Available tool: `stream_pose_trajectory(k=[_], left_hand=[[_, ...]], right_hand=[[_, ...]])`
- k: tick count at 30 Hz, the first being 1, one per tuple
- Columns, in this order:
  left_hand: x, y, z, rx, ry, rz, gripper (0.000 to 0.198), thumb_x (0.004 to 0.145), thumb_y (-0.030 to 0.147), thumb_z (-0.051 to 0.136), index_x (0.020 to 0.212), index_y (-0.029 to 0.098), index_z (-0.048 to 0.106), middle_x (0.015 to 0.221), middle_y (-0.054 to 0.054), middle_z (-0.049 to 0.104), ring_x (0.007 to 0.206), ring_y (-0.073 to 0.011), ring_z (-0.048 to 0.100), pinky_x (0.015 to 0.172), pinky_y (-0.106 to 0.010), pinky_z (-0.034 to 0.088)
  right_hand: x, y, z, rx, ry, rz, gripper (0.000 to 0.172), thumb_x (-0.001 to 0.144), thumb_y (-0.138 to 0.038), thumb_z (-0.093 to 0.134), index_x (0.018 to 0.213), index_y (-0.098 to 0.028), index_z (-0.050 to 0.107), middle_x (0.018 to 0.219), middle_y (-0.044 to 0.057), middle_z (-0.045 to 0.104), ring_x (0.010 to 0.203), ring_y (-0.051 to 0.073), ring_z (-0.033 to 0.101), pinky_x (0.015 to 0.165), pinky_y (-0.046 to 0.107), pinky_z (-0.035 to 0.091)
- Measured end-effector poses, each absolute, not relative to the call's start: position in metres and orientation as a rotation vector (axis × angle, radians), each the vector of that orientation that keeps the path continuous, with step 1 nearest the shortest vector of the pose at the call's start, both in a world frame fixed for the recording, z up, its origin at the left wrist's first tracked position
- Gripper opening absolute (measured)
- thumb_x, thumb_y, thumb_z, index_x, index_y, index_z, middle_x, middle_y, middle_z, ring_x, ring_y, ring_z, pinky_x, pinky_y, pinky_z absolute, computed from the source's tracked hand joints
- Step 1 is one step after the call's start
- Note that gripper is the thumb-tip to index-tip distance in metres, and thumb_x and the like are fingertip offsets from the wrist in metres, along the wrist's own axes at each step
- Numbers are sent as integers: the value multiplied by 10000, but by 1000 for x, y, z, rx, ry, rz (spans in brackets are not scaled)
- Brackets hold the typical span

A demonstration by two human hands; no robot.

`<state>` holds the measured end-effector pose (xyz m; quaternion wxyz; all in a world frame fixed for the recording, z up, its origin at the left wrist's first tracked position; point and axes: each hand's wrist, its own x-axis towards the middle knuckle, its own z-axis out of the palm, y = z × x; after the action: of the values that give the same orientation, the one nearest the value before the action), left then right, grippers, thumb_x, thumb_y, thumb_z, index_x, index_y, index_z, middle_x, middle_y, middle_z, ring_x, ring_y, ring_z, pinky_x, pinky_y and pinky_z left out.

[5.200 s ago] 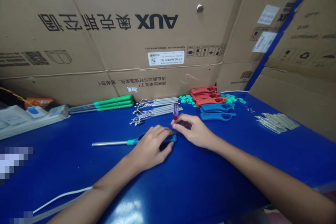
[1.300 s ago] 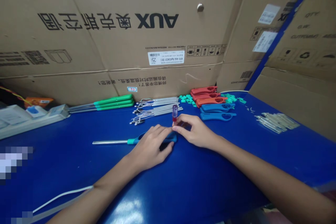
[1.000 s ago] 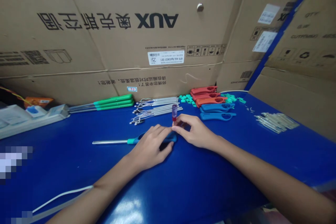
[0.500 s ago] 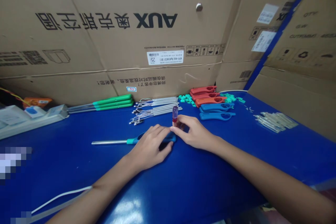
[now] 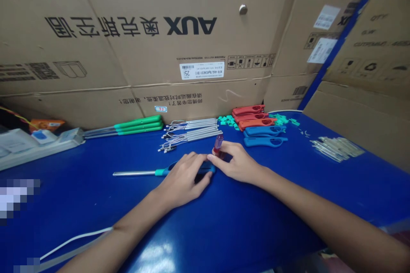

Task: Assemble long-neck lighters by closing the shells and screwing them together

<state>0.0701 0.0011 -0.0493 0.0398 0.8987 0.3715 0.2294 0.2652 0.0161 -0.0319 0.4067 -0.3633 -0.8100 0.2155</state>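
A long tool with a metal tube and a blue handle (image 5: pixel 160 172) lies on the blue table (image 5: pixel 243 222). My left hand (image 5: pixel 182 179) rests on its handle, fingers curled over it, holding it down. My right hand (image 5: pixel 235 163) pinches a small screwdriver with a clear red handle (image 5: pixel 218 143), which stands tilted to the right at the handle's right end. The screwdriver's tip is hidden behind my fingers.
At the back lie green-handled tools (image 5: pixel 134 126), a bundle of metal tubes with wires (image 5: pixel 188 134), red handle shells (image 5: pixel 251 116), blue handle shells (image 5: pixel 264 135) and small teal parts (image 5: pixel 229 120). Pale rods (image 5: pixel 338 148) lie right. A power strip (image 5: pixel 38 143) sits left. Cardboard boxes (image 5: pixel 166 38) wall the table.
The red screwdriver handle has dropped lower and tilted to the right in my right hand. My left hand has stayed on the blue handle.
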Motion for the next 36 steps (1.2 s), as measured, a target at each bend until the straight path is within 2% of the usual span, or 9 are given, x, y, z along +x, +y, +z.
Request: stream_pose_trajectory(k=[3,7,9,12,16,20,26,29,36], left_hand=[[70,1,-50,2743,1135,690,198,915,295,492,1075,179,502,979,-86,629,891,-259,578,794,-435,500],[70,2,-51,2682,1117,722,308,905,288,509,1192,190,458,1124,-103,617,1015,-268,596,871,-443,502],[70,3,-52,2666,1106,739,355,904,288,513,1236,192,433,1175,-109,609,1058,-271,598,904,-452,497],[69,3,-53,2654,1091,751,390,904,289,517,1268,194,412,1189,-108,612,1074,-270,605,922,-460,497],[68,3,-53,2651,1086,758,375,904,285,519,1256,202,420,1174,-98,625,1071,-264,612,921,-455,503],[68,3,-53,2655,1089,756,362,904,288,518,1245,202,434,1166,-96,627,1063,-261,612,911,-450,507],[68,2,-54,2672,1134,772,454,900,303,524,1317,191,385,1164,-104,630,1059,-266,602,918,-474,493],[69,1,-53,2674,1155,754,415,899,312,523,1279,188,410,1190,-109,621,1064,-272,594,927,-487,484],[71,1,-51,2672,1172,730,382,896,308,520,1246,181,431,1154,-110,625,1035,-275,599,906,-482,491]], right_hand=[[265,17,-35,-924,-2018,574,123,872,-243,602,777,-166,593,758,14,612,676,130,570,652,251,454],[265,19,-36,-931,-1953,771,93,862,-241,607,807,-168,592,771,18,632,707,143,586,682,272,470],[265,20,-35,-918,-1920,886,47,858,-213,589,853,-168,598,840,32,642,776,156,608,712,284,484],[265,21,-33,-897,-1880,1018,71,867,-188,546,901,-168,604,928,49,625,848,161,610,722,286,496],[268,22,-29,-903,-1878,1106,110,881,-191,522,916,-163,623,915,48,618,764,142,589,674,282,492],[270,23,-28,-919,-1860,1136,129,881,-191,529,958,-160,627,883,44,632,740,142,584,670,287,492],[271,22,-24,-902,-1931,972,103,860,-205,572,849,-165,666,922,60,634,892,180,612,756,309,497],[270,22,-22,-939,-1916,946,88,828,-242,633,794,-163,654,877,46,627,845,172,615,724,298,487],[264,20,-26,-990,-1823,963,179,780,-311,693,750,-169,589,789,14,611,744,150,586,661,280,462]])
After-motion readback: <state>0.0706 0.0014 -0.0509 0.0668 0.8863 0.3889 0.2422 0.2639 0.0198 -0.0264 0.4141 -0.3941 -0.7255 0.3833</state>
